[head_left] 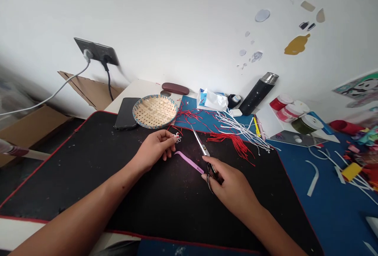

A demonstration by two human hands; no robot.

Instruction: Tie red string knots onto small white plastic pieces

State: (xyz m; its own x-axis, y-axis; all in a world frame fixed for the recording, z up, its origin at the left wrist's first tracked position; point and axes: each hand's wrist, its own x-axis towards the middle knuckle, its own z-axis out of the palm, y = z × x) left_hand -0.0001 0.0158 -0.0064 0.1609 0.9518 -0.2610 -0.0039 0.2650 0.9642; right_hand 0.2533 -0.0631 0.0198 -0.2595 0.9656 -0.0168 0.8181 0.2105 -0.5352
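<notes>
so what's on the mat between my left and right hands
Purple tweezers lie on the black mat, bent tip toward your left hand, other end by your right hand, in the head view.

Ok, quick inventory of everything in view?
looped cord: 1, white, over mat
scissors: 1, silver-black, over mat
tweezers: 1, purple, on mat
mat: 1, black, centre
basket: 1, tan, mat's far edge
phone: 1, black, beside basket
loose cords: many, red and white, beyond scissors
case: 1, maroon, behind basket
packet: 1, blue-white, near wall
flask: 1, black, near wall
jars: several, mixed, right of flask
outlets: 2, dark, wall
stickers: several, mixed, wall
cardboard: some, brown, left
scraps: many, mixed, right
left hand: 1, holding looped cord
right hand: 1, holding scissors
</notes>
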